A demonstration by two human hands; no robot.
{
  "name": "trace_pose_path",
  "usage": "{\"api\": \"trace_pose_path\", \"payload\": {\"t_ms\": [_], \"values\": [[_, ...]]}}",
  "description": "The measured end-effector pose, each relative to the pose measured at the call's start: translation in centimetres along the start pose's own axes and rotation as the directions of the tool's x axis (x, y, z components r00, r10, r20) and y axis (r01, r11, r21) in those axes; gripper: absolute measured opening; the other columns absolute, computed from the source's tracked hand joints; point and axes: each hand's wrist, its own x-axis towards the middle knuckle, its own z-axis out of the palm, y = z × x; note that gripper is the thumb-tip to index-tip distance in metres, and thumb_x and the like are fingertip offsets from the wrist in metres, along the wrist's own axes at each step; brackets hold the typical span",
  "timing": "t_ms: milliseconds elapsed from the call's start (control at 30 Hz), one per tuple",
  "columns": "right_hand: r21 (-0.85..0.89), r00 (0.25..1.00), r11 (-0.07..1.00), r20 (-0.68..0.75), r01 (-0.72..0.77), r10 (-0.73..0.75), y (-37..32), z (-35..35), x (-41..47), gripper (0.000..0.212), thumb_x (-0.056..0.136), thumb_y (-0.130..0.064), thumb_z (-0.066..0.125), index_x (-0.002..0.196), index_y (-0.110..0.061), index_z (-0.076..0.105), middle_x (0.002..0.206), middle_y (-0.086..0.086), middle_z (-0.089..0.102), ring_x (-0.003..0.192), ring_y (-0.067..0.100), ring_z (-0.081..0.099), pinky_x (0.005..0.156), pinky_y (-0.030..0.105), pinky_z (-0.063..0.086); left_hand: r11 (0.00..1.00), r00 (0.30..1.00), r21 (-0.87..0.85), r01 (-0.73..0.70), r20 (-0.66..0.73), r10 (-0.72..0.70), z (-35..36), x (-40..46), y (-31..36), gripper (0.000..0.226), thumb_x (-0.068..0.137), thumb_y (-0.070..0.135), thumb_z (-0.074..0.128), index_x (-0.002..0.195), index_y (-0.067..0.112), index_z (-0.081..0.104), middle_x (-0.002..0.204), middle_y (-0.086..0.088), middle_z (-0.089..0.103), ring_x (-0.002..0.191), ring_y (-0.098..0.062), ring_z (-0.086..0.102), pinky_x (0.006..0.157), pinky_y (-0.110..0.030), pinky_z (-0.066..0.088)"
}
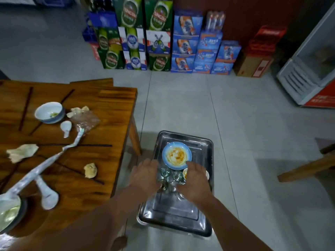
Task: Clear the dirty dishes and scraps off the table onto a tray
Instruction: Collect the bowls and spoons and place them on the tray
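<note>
1. Head view: my left hand [145,173] and my right hand [196,178] are both over the steel tray [203,142], backs up, fingers reaching down among the small things on it. I cannot tell whether either hand pinches a glass or only rests on them; the fingertips are hidden.

2. The tray sits low beside the wooden table [112,109], just off its corner, so I judge it was put there to let me carry dishes across in one short reach.

3. On the tray, the blue-rimmed plate [176,155] smeared with orange sauce lies at the far end. The small glasses [171,174] are bunched between my hands, and a little sauce dish [185,173] lies beside my right thumb. I take it I am packing them close to leave the near half of the tray free for what remains.

4. Much remains on the table: a blue-and-white bowl [49,112], a white spoon [66,128], a second spoon [46,193], dark chopsticks [26,107] scattered about, crumpled napkins [22,152], a yellowish scrap [90,170], a clear wrapper [86,121], and a bowl [10,212] at the near left edge with a twisted strip of wrapping [52,159] running up from it.

5. The task looks well short of half done.
</note>
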Motion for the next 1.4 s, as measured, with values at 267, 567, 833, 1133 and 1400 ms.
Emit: {"api": "trace_pose_path", "payload": {"t_ms": [267,567,833,1133,1400], "values": [[-0.014,0.997,0.997,0.008,0.082,-0.082,-9.6,-1.2,-3.1,0.08,0.08,-0.029,0.07,0.144,-0.014,0.025,0.146,0.007,0.031,0.135,0.025,0.027,0.11,0.035,0.031,0.999,0.994,0.002,0.05,-0.1,-0.05,-6.4,-5.2,-6.1,0.06,0.083,0.039,0.065,0.134,0.023,0.038,0.135,0.0,0.043,0.127,-0.02,0.042,0.104,-0.035,0.036],[-0.009,0.986,0.986,0.018,0.167,-0.167,-22.0,1.8,-7.9,0.075,0.078,-0.03,0.07,0.14,-0.017,0.031,0.142,0.007,0.035,0.133,0.026,0.028,0.108,0.034,0.031,0.992,0.983,-0.027,0.123,-0.134,-0.125,-11.2,-12.9,-18.2,0.065,0.081,0.044,0.066,0.135,0.021,0.037,0.137,-0.002,0.043,0.126,-0.024,0.044,0.102,-0.039,0.04],[-0.029,0.982,0.982,0.03,0.186,-0.185,-30.9,6.3,-11.7,0.085,0.079,-0.034,0.072,0.145,-0.023,0.02,0.148,0.003,0.027,0.137,0.024,0.025,0.113,0.037,0.029,0.976,0.964,-0.063,0.207,-0.159,-0.215,-13.0,-19.5,-28.3,0.057,0.081,0.043,0.066,0.127,0.02,0.04,0.131,-0.002,0.046,0.121,-0.024,0.047,0.098,-0.038,0.041],[-0.086,0.977,0.976,0.089,0.2,-0.193,-35.4,10.8,-13.1,0.085,0.08,-0.032,0.072,0.146,-0.022,0.019,0.151,0.001,0.025,0.141,0.021,0.021,0.109,0.034,0.033,0.958,0.955,-0.077,0.275,-0.096,-0.282,-11.5,-22.2,-33.9,0.075,0.074,0.047,0.072,0.135,0.02,0.036,0.139,-0.002,0.041,0.128,-0.024,0.042,0.097,-0.037,0.044],[-0.104,0.97,0.972,0.141,0.213,-0.197,-34.5,13.6,-10.1,0.075,0.088,-0.029,0.064,0.147,-0.018,0.019,0.153,0.003,0.024,0.143,0.022,0.021,0.112,0.033,0.029,0.948,0.956,-0.135,0.288,-0.01,-0.292,-8.4,-19.8,-33.3,0.098,0.064,0.051,0.078,0.141,0.023,0.024,0.144,0.001,0.031,0.131,-0.022,0.039,0.101,-0.039,0.039]]}}
